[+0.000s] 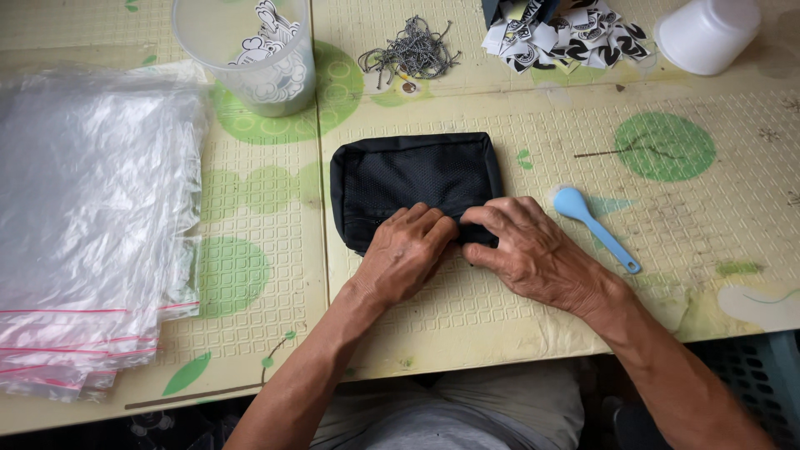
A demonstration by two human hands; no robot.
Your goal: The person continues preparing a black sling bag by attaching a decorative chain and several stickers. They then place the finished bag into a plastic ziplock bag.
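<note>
- The black mesh pouch (414, 177) lies flat near the middle of the tabletop (500, 317), which is covered with a yellow embossed mat printed with green circles; the pouch's long side runs parallel to the near edge.
- The left hand (406, 254) is curled, its fingertips pinching the pouch's near edge.
- The right hand (533, 250) presses on the same near edge at the pouch's right corner, fingers bent and closed on the fabric, touching the left hand's fingertips.
- A light blue plastic spoon (593, 223) lies just beside the right hand, bowl toward the far edge, handle angled to the near right.
- A stack of clear zip bags (87, 217) with red seal lines covers the left side of the tabletop, reaching to its near left corner.
- A translucent plastic cup (254, 58) holding black-and-white cut-out stickers stands near the far edge, left of centre.
- A heap of grey ball chains (412, 52) sits at the far edge, behind the pouch.
- A pile of black-and-white stickers (571, 37) lies further right along the far edge.
- A white plastic container (708, 35) lies on its side near the far right corner.
</note>
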